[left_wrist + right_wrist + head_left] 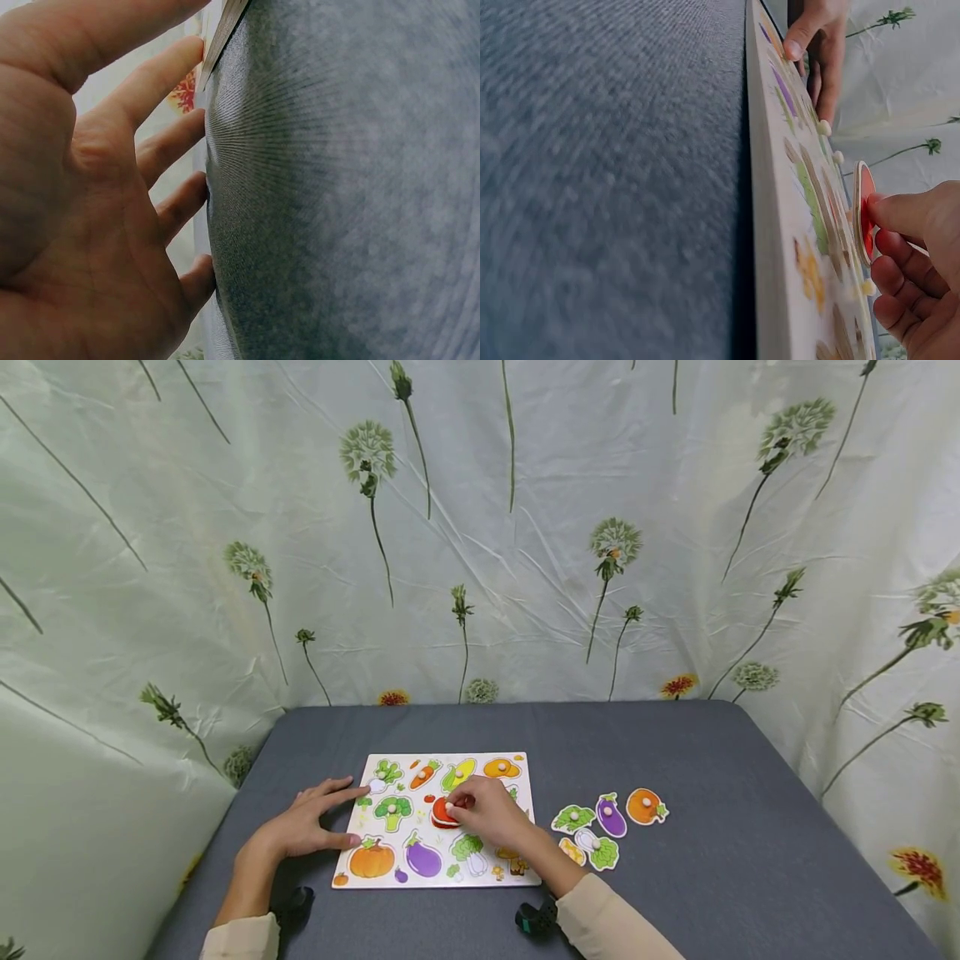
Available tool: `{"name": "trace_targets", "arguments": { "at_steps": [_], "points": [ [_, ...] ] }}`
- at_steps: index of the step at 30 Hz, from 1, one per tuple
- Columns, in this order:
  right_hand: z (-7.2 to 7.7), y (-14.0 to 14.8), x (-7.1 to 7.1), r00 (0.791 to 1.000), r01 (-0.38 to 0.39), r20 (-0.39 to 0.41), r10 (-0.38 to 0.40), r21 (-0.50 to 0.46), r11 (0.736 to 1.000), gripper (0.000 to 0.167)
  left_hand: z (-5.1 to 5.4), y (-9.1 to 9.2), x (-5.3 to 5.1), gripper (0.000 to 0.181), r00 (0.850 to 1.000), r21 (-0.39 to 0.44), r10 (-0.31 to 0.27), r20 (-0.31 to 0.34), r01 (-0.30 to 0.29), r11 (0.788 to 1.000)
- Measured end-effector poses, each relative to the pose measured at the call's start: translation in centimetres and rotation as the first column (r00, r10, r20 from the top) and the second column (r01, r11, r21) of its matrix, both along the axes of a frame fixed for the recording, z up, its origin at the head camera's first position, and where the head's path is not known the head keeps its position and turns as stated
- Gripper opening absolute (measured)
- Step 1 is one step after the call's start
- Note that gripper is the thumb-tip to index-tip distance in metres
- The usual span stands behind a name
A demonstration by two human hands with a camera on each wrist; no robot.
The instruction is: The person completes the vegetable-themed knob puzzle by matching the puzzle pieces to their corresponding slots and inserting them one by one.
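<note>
Two hands work at a white puzzle board (442, 882), which lies flat on a grey table (720, 877).

Right hand (491, 810): thumb and fingers pinch a red piece (862, 202). The red piece is located over the middle of the board, with its face roughly parallel to the board surface. Whether its underside touches the board cannot be determined.

Left hand (300, 827): fingers extended and spread, gripping nothing. Thumb and forefinger rest at the left edge of the board.

Board contents: a carrot (424, 774) with a knob is in the back row. A broccoli (393, 812), also with a knob, is nearer the front. The front row shows a printed pumpkin (372, 862) and, to its right, a printed eggplant (423, 860).

Loose pieces, on the table to the right of the board: a leafy green piece (573, 818), a purple eggplant piece (611, 818), a bok choy piece (602, 853) and a yellow piece (572, 852) are clustered together. An orange piece (643, 808) lies just right of the eggplant piece.

A flower-patterned curtain (540, 635) hangs behind the table.
</note>
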State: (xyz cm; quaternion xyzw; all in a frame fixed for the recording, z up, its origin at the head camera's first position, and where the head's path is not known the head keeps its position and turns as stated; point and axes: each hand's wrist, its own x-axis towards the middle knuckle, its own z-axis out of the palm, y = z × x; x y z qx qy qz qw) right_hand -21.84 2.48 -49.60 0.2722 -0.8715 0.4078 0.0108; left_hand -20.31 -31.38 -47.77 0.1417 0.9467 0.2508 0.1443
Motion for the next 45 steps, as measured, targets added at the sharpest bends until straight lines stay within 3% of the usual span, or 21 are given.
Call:
{"name": "trace_targets", "arguments": {
  "at_steps": [7, 24, 37, 45],
  "points": [
    [-0.39, -0.51, 0.06, 0.999, 0.002, 0.052, -0.004, 0.031, 1.000, 0.007, -0.33, 0.15, -0.15, 0.086, 1.000, -0.004, 0.007, 0.001, -0.007, 1.000],
    [-0.57, -0.84, 0.04, 0.999, 0.020, 0.047, -0.026, 0.111, 0.994, 0.007, -0.58, 0.07, -0.32, 0.088, 1.000, -0.024, 0.008, -0.009, -0.008, 1.000],
    [-0.83, -1.04, 0.21, 0.999, 0.032, 0.041, -0.035, 0.079, 0.996, 0.009, -0.32, 0.06, -0.18, 0.088, 1.000, -0.030, 0.011, -0.001, -0.011, 0.999],
    [-0.27, -0.14, 0.48, 0.999, 0.018, 0.038, -0.018, 0.013, 1.000, 0.023, -0.28, 0.05, -0.13, 0.087, 1.000, -0.029, 0.001, -0.007, -0.001, 1.000]
  ]
}}
